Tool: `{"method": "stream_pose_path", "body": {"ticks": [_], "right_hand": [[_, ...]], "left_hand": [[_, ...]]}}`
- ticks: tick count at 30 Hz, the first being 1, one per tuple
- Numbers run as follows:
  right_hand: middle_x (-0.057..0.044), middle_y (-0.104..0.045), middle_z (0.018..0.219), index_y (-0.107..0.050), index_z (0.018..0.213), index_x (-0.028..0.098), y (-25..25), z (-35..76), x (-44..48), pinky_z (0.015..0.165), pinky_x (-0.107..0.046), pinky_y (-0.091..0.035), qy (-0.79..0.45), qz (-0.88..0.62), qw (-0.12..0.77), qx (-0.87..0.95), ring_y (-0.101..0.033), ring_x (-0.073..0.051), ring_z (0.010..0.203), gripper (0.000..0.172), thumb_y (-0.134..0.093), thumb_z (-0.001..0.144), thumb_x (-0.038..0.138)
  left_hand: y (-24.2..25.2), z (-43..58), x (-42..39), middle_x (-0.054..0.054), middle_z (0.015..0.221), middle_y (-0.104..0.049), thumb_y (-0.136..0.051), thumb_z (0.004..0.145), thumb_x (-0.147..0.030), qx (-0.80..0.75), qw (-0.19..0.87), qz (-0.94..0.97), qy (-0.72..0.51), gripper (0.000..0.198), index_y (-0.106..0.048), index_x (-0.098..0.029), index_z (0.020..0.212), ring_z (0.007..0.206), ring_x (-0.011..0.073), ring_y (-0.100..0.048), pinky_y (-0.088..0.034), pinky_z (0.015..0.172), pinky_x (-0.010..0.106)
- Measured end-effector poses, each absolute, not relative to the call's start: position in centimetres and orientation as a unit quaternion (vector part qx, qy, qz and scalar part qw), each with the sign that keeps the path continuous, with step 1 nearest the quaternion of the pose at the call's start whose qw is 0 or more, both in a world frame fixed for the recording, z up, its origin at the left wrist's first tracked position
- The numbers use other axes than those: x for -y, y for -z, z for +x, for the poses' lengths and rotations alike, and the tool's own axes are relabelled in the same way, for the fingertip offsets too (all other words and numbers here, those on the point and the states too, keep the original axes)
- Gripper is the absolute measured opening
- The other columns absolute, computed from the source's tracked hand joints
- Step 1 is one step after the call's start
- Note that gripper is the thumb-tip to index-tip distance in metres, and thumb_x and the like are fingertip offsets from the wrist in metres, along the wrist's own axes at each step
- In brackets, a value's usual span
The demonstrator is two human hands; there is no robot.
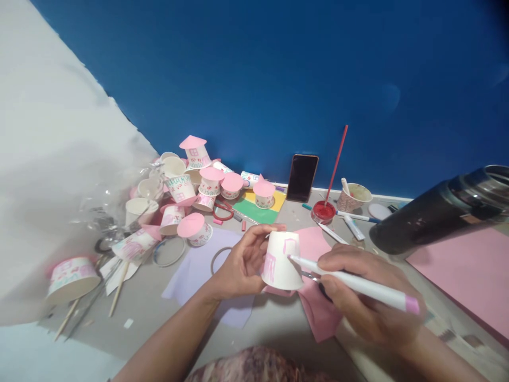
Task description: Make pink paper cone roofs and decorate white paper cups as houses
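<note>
My left hand (244, 260) is wrapped round an upside-down white paper cup (280, 260) with pink drawn marks on its side. My right hand (368, 300) grips a white marker with a pink end (353, 284); its tip touches the cup's side. Both hands are above a pink paper sheet (318, 313) and a pale lilac sheet (199, 268) on the grey table.
A pile of decorated paper cups with pink cone roofs (194, 185) lies at the left. A phone (302, 178) leans on the blue wall. A red paint pot with a stick (323, 211), a paper cup (353, 197), a dark flask (437, 212) and pink paper (465, 273) are at the right.
</note>
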State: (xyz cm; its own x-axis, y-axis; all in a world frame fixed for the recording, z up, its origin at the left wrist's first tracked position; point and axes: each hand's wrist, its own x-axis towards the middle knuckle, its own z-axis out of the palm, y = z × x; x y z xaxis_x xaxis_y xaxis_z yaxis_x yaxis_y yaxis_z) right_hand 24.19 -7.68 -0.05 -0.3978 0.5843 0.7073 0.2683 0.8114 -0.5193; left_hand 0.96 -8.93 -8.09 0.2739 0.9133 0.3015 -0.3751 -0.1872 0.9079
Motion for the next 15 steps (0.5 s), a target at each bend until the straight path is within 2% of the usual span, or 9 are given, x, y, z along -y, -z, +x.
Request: {"method": "stream_pose_path", "body": {"ticks": [9,15], "right_hand": [[-0.001,-0.079,0.078,-0.065,0.100,0.025,0.30,23.86,8.08,0.063,-0.028,-0.061,-0.140,-0.266,0.479,0.825,-0.076,-0.018,0.065,0.016,-0.061,0.092,0.012],[-0.001,-0.076,0.069,-0.066,0.095,0.020,-0.29,23.91,7.92,0.057,-0.025,-0.057,-0.120,-0.268,0.487,0.822,-0.072,-0.016,0.058,0.011,-0.061,0.092,0.011]], "left_hand": [[8.32,0.92,9.05,0.016,0.153,-0.050,-0.085,0.072,-0.008,-0.237,0.582,0.548,-0.553,0.077,-0.054,-0.031,0.139,0.136,0.0302,-0.057,-0.047,0.109,0.041],[8.13,0.98,9.04,0.015,0.152,-0.051,-0.086,0.069,-0.005,-0.230,0.580,0.549,-0.555,0.079,-0.056,-0.031,0.137,0.139,0.0302,-0.054,-0.045,0.111,0.039]]}}
